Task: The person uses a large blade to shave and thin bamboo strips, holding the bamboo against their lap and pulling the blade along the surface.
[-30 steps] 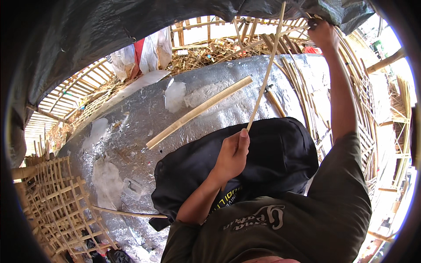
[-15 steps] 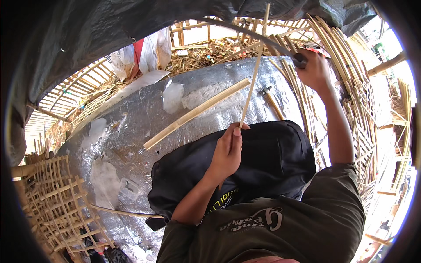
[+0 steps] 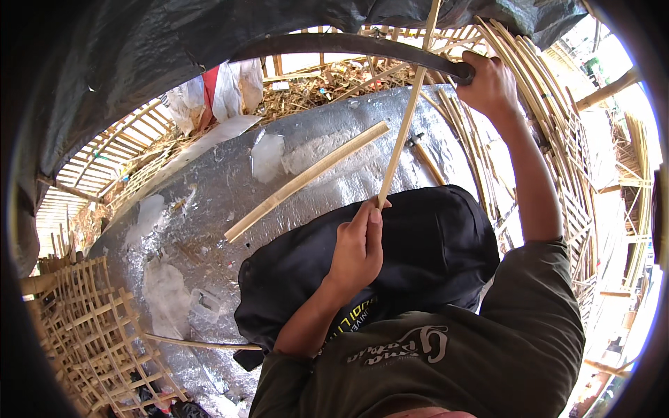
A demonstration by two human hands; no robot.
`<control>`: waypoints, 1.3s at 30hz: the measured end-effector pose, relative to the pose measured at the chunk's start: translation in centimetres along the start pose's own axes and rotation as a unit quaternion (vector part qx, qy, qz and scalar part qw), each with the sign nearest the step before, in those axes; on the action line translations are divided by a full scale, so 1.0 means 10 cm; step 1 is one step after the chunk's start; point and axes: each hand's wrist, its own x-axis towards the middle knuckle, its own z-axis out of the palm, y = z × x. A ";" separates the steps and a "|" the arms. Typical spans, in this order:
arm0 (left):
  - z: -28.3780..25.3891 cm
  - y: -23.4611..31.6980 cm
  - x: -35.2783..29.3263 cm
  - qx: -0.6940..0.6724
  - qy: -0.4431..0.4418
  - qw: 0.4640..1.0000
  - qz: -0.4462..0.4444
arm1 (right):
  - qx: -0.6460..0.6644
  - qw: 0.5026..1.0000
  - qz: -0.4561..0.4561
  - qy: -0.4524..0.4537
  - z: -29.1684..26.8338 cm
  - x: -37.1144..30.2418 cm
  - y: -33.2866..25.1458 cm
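My left hand (image 3: 357,249) pinches the lower end of a long thin bamboo strip (image 3: 401,143) that slants up and away from me. My right hand (image 3: 492,82) is wrapped around the dark handle of a machete (image 3: 313,44) at the upper right. Its long, slightly curved blade reaches leftward and crosses the upper part of the strip; whether they touch, I cannot tell. A wider split bamboo piece (image 3: 306,182) lies on the silvery sheet beyond my left hand. Black cloth (image 3: 432,237) covers my lap.
A hammer (image 3: 426,157) with a wooden handle lies on the silvery sheet (image 3: 223,177). Bundled bamboo strips (image 3: 550,104) lie at right. A woven bamboo lattice (image 3: 90,327) is at lower left. White sacks (image 3: 233,90) and bamboo shavings (image 3: 327,87) lie along the far side.
My right hand has shifted slightly left and up, and the machete blade now lies flatter across the view, showing more of its length. The bamboo strip's wider face has turned into view.
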 end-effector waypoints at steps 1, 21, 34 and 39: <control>0.00 -0.01 0.01 -0.003 0.002 1.000 -0.002 | -0.005 1.000 -0.009 0.003 0.02 0.03 0.01; 0.07 -0.48 0.07 -0.038 0.025 0.996 -0.073 | 0.071 0.994 0.021 -0.086 0.43 -0.13 0.15; 0.14 -0.16 -0.03 -0.016 -0.010 0.999 -0.040 | -0.006 0.994 0.087 -0.063 0.39 0.32 0.16; 0.15 -0.13 -0.07 -0.045 -0.042 0.996 -0.070 | 0.036 0.981 0.180 -0.059 0.79 0.93 1.08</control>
